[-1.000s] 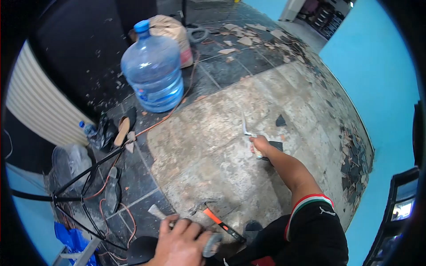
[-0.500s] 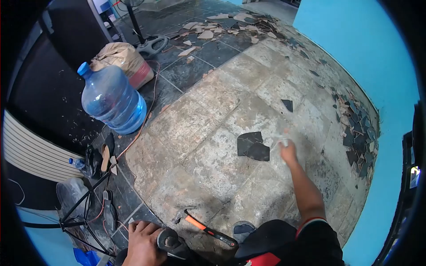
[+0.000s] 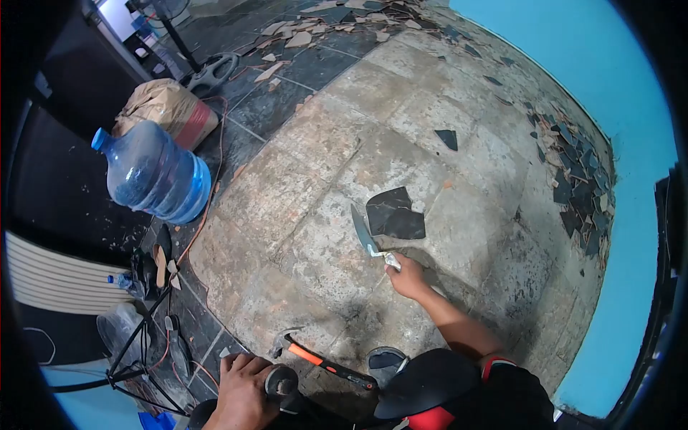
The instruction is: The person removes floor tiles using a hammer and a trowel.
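My right hand [image 3: 410, 278] is closed around the pale handle of a trowel [image 3: 363, 231]. Its narrow grey blade points away from me, along the left side of a cracked dark tile piece [image 3: 396, 215] on the bare floor. At the bottom, my left hand [image 3: 247, 393] is closed beside my knee, with the round dark head of a hammer [image 3: 281, 383] at its thumb side; the handle is hidden. Between my hands, a hammer with an orange and black handle [image 3: 322, 360] lies on the floor by my foot.
A smaller dark tile shard [image 3: 447, 139] lies farther off. Tile rubble [image 3: 579, 186] runs along the blue wall [image 3: 559, 57], with more broken tiles [image 3: 297, 37] at the back. Left are a large water bottle [image 3: 158, 172], a paper sack [image 3: 168, 111], shoes [image 3: 159, 265] and a cable [image 3: 215, 183].
My right hand has moved left and nearer to me with the trowel, from the right of the cracked tile piece to its near left side. The view has shifted slightly; my left hand stays low.
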A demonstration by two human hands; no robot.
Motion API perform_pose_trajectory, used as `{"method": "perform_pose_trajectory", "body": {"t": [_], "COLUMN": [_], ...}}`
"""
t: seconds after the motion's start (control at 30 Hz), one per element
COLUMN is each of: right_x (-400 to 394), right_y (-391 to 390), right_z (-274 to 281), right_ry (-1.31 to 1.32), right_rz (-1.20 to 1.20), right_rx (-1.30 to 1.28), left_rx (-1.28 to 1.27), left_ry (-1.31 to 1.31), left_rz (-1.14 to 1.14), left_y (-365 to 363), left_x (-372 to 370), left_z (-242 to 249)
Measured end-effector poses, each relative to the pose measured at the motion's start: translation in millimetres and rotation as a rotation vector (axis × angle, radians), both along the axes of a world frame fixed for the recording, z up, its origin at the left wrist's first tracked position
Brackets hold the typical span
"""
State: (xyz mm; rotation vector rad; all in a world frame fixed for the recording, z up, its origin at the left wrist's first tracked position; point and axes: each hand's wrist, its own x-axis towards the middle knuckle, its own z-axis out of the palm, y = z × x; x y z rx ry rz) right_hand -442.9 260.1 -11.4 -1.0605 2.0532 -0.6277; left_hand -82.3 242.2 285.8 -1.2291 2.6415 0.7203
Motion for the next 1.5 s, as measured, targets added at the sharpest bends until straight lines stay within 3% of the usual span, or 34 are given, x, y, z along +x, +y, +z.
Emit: {"method": "perform_pose_trajectory", "body": {"t": [0.13,0.2,0.23,0.27,0.3,0.33,0.4,0.5,0.53,0.67,0.73,0.87,1.03,1.1,1.17,1.23,1.27,1.4,1.5], "right_x": [-57,-116,-155,-168,-228,-258,-310,-321,-308,-232,-240,-260,-343,-414,-430,-430,-424,-358,-295], "right_y": [10,12,20,18,31,42,68,72,65,-9,-47,-122,-129,-115,-84,-47,-27,49,58], "right_z": [-31,-17,-38,18,-29,-21,-3,-16,-5,1,-52,-61,-36,-64,-35,-26,-25,-59,-47], "right_ry": [0.187,0.22,0.268,0.273,0.337,0.492,0.534,0.635,0.515,-0.08,0.165,-0.145,-0.249,0.136,0.445,0.602,0.664,0.781,0.575], "right_rz": [-0.194,-0.299,-0.395,-0.497,-0.681,-0.88,-1.002,-0.898,-0.702,-0.42,-0.154,-0.285,-0.445,-0.509,-0.965,-1.246,-1.226,-0.75,-0.649], "right_rx": [-0.013,0.08,-0.002,0.038,0.037,-0.033,-0.044,-0.181,-0.142,-0.088,-0.217,-0.209,-0.118,-0.13,0.109,0.136,0.062,-0.291,-0.214], "left_rx": [-0.008,0.036,0.06,0.068,0.074,0.082,0.081,0.036,-0.005,-0.069,-0.014,0.163,0.224,0.222,0.212,0.21,0.214,0.194,0.165], "left_ry": [-0.052,-0.003,0.016,-0.006,-0.025,-0.043,-0.045,-0.051,-0.055,-0.037,-0.061,-0.062,-0.002,-0.009,-0.079,-0.085,-0.049,0.017,0.018], "left_rz": [-0.012,0.009,0.023,0.031,0.043,0.057,0.066,0.07,0.079,0.069,0.053,0.111,0.212,0.21,0.203,0.192,0.197,0.156,0.108], "left_y": [-1,-2,-1,-2,-3,-2,-1,-2,-3,-8,-12,-17,-22,-24,-25,-28,-28,-28,-25], "left_x": [1,-1,0,2,3,5,8,13,16,8,1,-8,-3,0,-3,-6,-8,-10,-11], "left_z": [-3,5,10,12,13,14,15,4,-13,-32,-26,-5,-11,-12,-10,-8,-9,-20,-25]}}
